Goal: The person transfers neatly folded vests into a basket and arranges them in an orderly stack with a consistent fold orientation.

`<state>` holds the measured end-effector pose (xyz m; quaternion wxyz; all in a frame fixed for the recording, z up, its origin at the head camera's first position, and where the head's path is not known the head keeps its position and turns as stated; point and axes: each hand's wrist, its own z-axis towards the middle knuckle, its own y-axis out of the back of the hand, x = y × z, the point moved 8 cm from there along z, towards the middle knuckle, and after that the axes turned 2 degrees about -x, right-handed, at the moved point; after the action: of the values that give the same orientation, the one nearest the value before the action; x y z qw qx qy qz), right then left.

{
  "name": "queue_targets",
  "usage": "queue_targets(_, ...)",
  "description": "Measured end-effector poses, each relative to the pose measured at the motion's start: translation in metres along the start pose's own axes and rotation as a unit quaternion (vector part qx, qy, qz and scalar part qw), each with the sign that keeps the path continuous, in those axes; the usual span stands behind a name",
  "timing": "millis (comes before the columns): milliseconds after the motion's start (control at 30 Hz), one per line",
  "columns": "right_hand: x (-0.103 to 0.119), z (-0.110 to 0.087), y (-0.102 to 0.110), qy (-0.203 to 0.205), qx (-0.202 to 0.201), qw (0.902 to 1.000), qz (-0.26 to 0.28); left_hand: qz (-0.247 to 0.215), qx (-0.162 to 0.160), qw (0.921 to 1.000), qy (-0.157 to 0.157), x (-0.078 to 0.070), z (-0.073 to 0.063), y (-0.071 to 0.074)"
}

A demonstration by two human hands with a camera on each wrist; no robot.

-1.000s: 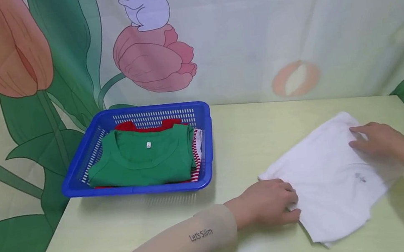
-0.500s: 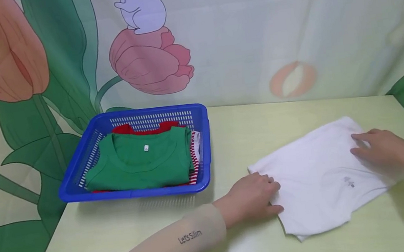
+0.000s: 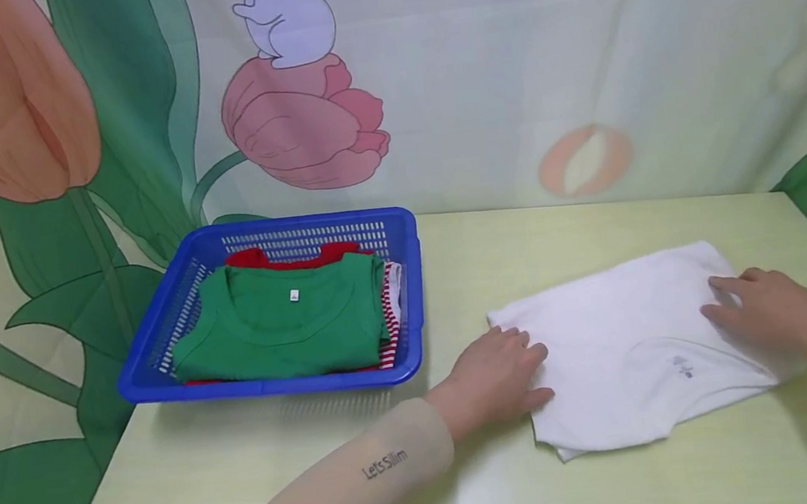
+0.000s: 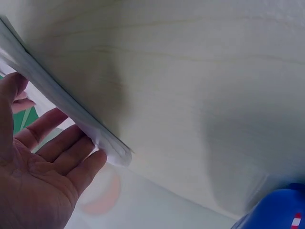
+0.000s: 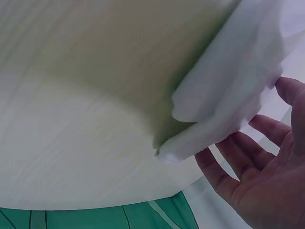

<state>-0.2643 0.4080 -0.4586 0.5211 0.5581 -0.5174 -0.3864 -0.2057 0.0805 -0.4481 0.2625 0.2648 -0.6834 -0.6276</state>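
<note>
A folded white shirt (image 3: 611, 344) lies flat on the table, with a small grey print near a curved neckline at its lower right. My left hand (image 3: 498, 376) rests at the shirt's left edge; the left wrist view shows its fingers (image 4: 71, 148) extended and touching the layered edge. At the opposite side, my right hand (image 3: 774, 316) has its fingertips on the shirt's right part. Its fingers (image 5: 243, 148) are spread and nearly straight against the loose, layered edge in the right wrist view.
On the left of the table (image 3: 466, 269) stands a blue plastic basket (image 3: 276, 381). It holds a folded green shirt (image 3: 287, 350) on top of red, striped and white clothes. A curtain (image 3: 475, 92) printed with tulips hangs behind the table.
The white shirt has turned, its lower end swinging left and upward so that it lies straighter. My left hand has moved left and slightly up with it; my right hand has shifted slightly downward.
</note>
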Motion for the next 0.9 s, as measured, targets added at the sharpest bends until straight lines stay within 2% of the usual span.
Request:
queue_targets(267,0.008,-0.011,0.0,-0.004,-0.004,0.9999,-0.011,-0.01,0.022,0.9995,0.02,0.011,0.004,-0.005)
queue_targets(467,0.018,-0.016,0.003,-0.011,0.004,0.9995,-0.028,0.0,0.011,0.9998,0.015,0.017,0.004,-0.003)
queue_targets(567,0.018,-0.016,0.009,-0.016,0.019,0.9993,-0.029,0.0,-0.006,1.0,0.005,0.015,0.004,-0.001)
queue_targets(700,0.011,-0.004,0.019,-0.012,0.016,0.9997,-0.015,-0.02,-0.027,0.9994,-0.012,0.002,0.0,0.005)
queue_targets(900,0.015,0.017,0.029,0.054,-0.044,0.9969,0.036,-0.067,-0.025,0.9966,-0.042,-0.033,-0.008,0.01)
